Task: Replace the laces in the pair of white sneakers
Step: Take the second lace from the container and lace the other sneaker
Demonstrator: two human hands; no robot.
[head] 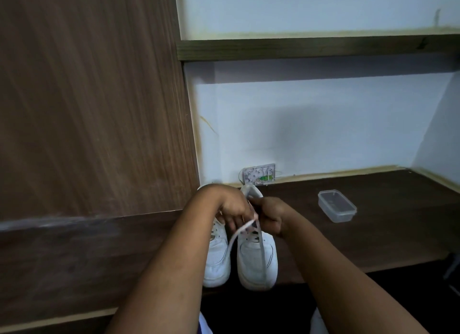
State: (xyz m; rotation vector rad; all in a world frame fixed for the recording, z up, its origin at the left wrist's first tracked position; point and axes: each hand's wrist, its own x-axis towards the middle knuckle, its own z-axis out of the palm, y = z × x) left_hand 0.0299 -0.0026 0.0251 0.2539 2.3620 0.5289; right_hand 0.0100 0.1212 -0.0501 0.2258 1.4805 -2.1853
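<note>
Two white sneakers stand side by side on the dark wooden desk (373,234), toes toward me. The left sneaker (217,259) shows bare eyelets. The right sneaker (257,261) has a white lace (242,230) running across its eyelets, and one loose end hangs down over its toe. My left hand (230,206) is closed on the lace above the right sneaker's tongue. My right hand (270,215) pinches the same lace from the other side. The hands hide the upper eyelets.
A clear plastic container (336,206) with a lid sits on the desk to the right. A wall socket plate (258,174) is behind the shoes. A tall wooden panel (94,104) rises on the left, and a shelf (316,47) runs overhead.
</note>
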